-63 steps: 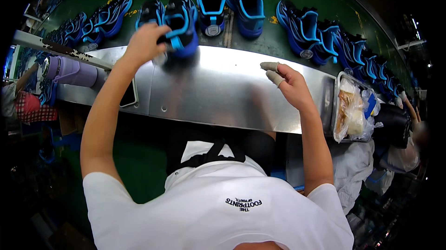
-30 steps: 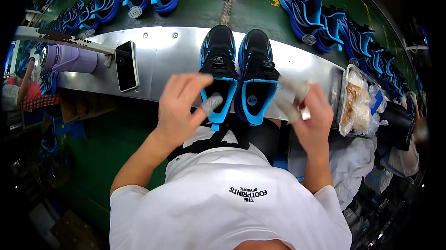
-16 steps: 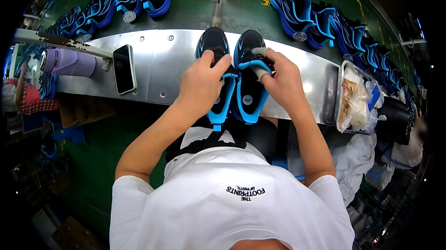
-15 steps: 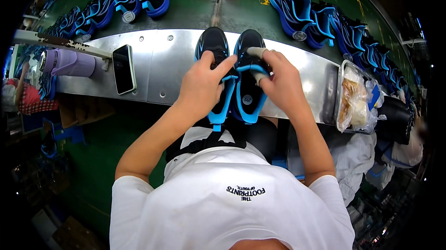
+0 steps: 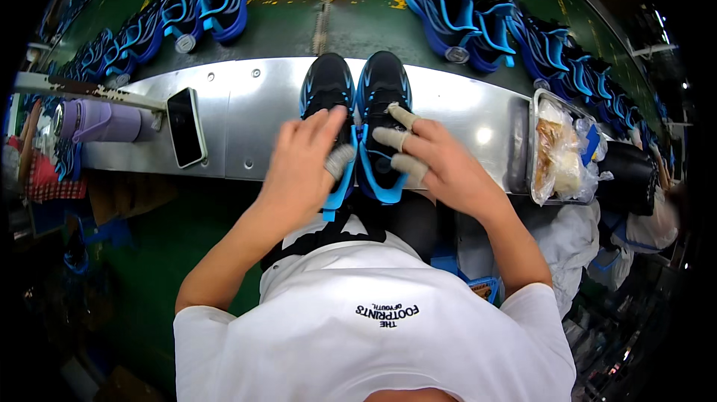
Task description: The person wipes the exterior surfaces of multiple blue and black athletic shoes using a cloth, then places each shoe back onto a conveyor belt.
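Two black and blue shoes sit side by side on the shiny metal surface [image 5: 470,114], right in front of the person. The left shoe [image 5: 326,77] and the right shoe [image 5: 382,75] both point their toes away from the person. Their heels face the person's belly, down at the near edge. Each shoe is long from front to back, so the two make nearly straight lines next to each other, with just a thin gap between the toes.

The left hand [image 5: 293,169] is over the left shoe, by its opening. Its grip is partly wide, with a space between the thumb and the pointing finger. It is a bit blurry, so I cannot tell how hard it touches. The right hand [image 5: 449,167] is over the right shoe. Its grip is wide, with three covered fingers [image 5: 390,138] spread across the laces and the opening.

A phone [image 5: 185,127] and a purple bottle [image 5: 113,120] are off to the left. A tray [image 5: 533,152] with plastic bags [image 5: 571,156] is off to the right.
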`<state>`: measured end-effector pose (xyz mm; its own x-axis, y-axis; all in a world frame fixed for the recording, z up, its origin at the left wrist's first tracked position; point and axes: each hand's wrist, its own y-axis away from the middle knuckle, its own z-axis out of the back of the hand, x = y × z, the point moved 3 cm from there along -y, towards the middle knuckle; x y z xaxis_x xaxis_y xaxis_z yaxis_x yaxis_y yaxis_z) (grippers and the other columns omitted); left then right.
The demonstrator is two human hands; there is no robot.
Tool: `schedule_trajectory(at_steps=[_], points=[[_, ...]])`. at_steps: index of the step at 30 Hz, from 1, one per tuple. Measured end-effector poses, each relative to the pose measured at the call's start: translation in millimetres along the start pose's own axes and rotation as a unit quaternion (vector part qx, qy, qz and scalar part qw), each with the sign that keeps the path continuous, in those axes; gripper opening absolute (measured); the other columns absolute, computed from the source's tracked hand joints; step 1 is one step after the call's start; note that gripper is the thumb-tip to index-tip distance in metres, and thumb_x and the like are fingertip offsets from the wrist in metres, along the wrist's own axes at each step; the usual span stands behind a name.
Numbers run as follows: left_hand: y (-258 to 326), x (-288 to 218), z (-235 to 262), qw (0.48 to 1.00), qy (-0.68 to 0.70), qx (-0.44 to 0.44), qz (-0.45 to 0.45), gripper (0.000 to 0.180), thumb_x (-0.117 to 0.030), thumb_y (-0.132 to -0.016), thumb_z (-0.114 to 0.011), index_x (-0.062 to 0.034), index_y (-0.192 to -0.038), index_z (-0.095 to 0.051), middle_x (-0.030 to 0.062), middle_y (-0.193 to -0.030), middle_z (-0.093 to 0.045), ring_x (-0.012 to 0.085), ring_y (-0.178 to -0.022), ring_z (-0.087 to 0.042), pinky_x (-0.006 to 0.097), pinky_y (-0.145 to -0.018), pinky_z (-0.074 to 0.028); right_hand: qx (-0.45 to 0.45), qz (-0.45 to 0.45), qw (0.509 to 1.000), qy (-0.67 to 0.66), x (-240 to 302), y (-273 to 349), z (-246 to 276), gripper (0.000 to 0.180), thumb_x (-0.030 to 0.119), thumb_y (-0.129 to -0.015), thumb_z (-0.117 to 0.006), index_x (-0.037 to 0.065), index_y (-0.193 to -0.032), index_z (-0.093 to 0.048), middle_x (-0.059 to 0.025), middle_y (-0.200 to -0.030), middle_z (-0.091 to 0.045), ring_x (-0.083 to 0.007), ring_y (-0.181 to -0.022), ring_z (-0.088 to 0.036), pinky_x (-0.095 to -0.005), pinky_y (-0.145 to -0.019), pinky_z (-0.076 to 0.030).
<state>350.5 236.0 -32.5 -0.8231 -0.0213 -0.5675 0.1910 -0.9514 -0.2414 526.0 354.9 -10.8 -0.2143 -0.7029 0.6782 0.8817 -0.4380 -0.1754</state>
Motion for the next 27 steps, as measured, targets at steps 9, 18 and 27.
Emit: schedule_trajectory(at_steps=[9,18,27], points=[[-14.8,5.3,-8.9,0.999,-0.003,-0.032,-0.034,0.033,0.005,-0.068,-0.067,-0.0037,-0.1,-0.068,0.0112,-0.093,-0.057,0.0301,-0.091,-0.057,0.037,-0.08,-0.047,-0.058,-0.038,0.993,0.091,-22.7,-5.9,-9.9,0.025,0.01,-0.078,-0.074,0.011,-0.103,-0.072,-0.0071,-0.093,-0.065,-0.0278,-0.093,-0.06,-0.0379,-0.083,-0.05],[-25.1,6.5,-0.5,0.997,0.079,0.022,-0.001,0.034,-0.001,-0.078,-0.068,-0.0047,-0.112,-0.065,0.0113,-0.095,-0.059,0.0271,-0.086,-0.059,0.033,-0.073,-0.048,-0.068,-0.02,0.997,0.022,-26.5,-9.6,-5.0,0.038,0.01,-0.076,-0.076,0.009,-0.113,-0.07,-0.0086,-0.091,-0.064,-0.0243,-0.088,-0.059,-0.0339,-0.081,-0.048],[-22.6,24.5,-1.2,0.959,0.257,0.09,0.078,0.04,-0.001,-0.08,-0.07,-0.0066,-0.119,-0.063,0.0002,-0.09,-0.05,0.0108,-0.075,-0.044,0.024,-0.07,-0.04,-0.05,-0.063,0.997,0.014,-27.5,-5.3,-2.0,0.046,0.008,-0.078,-0.074,0.012,-0.122,-0.066,-0.0094,-0.099,-0.065,-0.0274,-0.091,-0.057,-0.0344,-0.084,-0.048]])
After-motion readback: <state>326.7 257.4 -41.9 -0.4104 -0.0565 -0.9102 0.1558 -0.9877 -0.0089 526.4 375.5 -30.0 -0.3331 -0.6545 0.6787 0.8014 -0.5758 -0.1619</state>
